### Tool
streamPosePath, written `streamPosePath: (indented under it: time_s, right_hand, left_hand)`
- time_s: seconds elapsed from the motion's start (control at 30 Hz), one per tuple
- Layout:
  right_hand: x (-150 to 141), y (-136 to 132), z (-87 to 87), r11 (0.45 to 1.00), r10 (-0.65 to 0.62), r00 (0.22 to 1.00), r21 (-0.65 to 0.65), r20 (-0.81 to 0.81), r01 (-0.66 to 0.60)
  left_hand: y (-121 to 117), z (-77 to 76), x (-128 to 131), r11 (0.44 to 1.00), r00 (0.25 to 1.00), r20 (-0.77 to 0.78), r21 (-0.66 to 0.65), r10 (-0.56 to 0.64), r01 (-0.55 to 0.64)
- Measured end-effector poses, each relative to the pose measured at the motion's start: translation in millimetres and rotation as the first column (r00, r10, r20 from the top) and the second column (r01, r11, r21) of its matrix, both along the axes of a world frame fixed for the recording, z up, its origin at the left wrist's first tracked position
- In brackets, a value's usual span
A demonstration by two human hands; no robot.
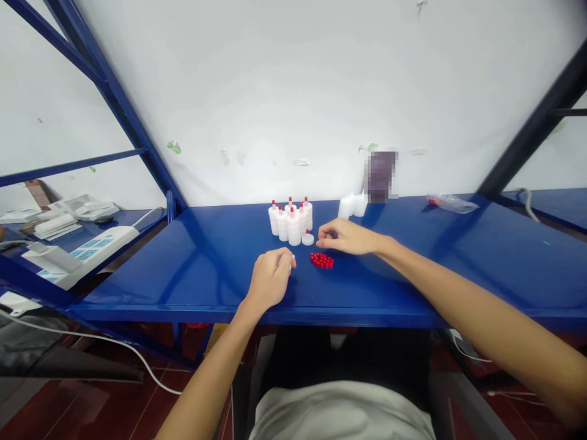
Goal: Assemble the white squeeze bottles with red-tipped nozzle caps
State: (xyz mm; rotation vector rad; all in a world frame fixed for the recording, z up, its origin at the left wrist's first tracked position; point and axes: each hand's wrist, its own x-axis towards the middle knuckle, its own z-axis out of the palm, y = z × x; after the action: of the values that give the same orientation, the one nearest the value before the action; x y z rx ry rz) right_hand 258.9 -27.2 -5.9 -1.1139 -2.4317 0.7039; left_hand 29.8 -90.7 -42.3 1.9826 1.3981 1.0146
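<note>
On the blue table (413, 269) my left hand (270, 278) rests with its fingers curled around a small white object, mostly hidden. My right hand (346, 237) lies further back, fingertips pinched together just right of a white cap with a red tip (307, 238). What the pinch holds is too small to make out. A small pile of red caps (322, 261) lies between the two hands. Behind them stands a cluster of several white bottles with red tips (290, 221).
Uncapped white bottles (352, 206) stand at the back by the wall, next to a blurred dark object (381, 176). A clear plastic bag (452, 203) lies at the back right. Blue frame struts rise on both sides. A power strip (98, 244) and papers sit left.
</note>
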Motion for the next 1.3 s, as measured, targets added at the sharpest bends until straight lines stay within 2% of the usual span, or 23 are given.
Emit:
streamPosePath:
  time_s: [0.07,0.17,0.27,0.4,0.53,0.77,0.87,0.97,1.03,1.13,1.23,1.3]
  right_hand:
    - [-0.7,-4.1,1.0,0.999,0.039,0.999,0.030,0.022,-0.040]
    - [-3.9,-9.7,-1.4,0.980,0.122,0.990,0.149,0.073,-0.132]
    - [-10.1,-14.4,-5.3,0.961,0.140,0.982,0.223,0.127,-0.166]
    - [-17.0,-18.0,-8.9,0.961,0.086,0.975,0.241,0.204,-0.135]
    - [-20.4,-19.4,-11.7,0.963,0.031,0.977,0.254,0.212,-0.086]
    - [-24.7,-21.6,-9.8,0.973,0.045,0.983,0.217,0.180,-0.084]
    - [-24.6,-20.5,-9.5,0.984,0.054,0.986,0.157,0.159,-0.079]
    - [-23.5,-17.0,-11.0,0.986,0.073,0.992,0.140,0.100,-0.087]
    - [-23.3,-15.4,-11.8,0.972,0.070,0.997,0.225,0.028,-0.075]
    - [-26.2,-18.1,-11.4,0.949,0.069,0.983,0.316,-0.170,-0.012]
    - [-32.5,-26.5,-10.4,0.967,0.097,0.924,0.255,-0.370,0.001]
    - [-37.0,-32.5,-10.1,0.981,0.122,0.898,0.190,-0.424,-0.044]
  left_hand:
    - [-0.1,0.1,0.2,1.000,1.000,-0.010,0.000,0.000,0.000]
    - [-0.3,0.4,0.5,1.000,1.000,-0.017,0.007,0.003,-0.003]
    - [-0.5,0.9,0.7,1.000,1.000,-0.026,0.008,0.001,-0.001]
    - [-0.8,1.9,0.8,1.000,0.999,-0.040,-0.002,-0.004,0.004]
    - [-1.1,2.1,0.8,1.000,0.999,-0.051,0.005,-0.002,0.002]
    - [-0.5,0.9,0.2,1.000,0.998,-0.063,0.017,-0.005,0.006]
    - [-0.1,1.3,0.4,1.000,0.998,-0.058,0.012,-0.012,0.013]
    - [-0.2,1.6,0.8,1.000,0.998,-0.057,0.008,-0.013,0.014]
    - [-0.3,1.7,0.9,1.000,0.999,-0.053,0.008,-0.011,0.011]
    - [-0.4,1.6,0.7,1.000,1.000,-0.031,0.004,-0.005,0.005]
    - [-0.5,1.5,0.5,1.000,1.000,0.007,-0.012,-0.001,0.001]
    - [-0.4,1.3,0.3,1.000,1.000,0.018,-0.005,-0.013,0.013]
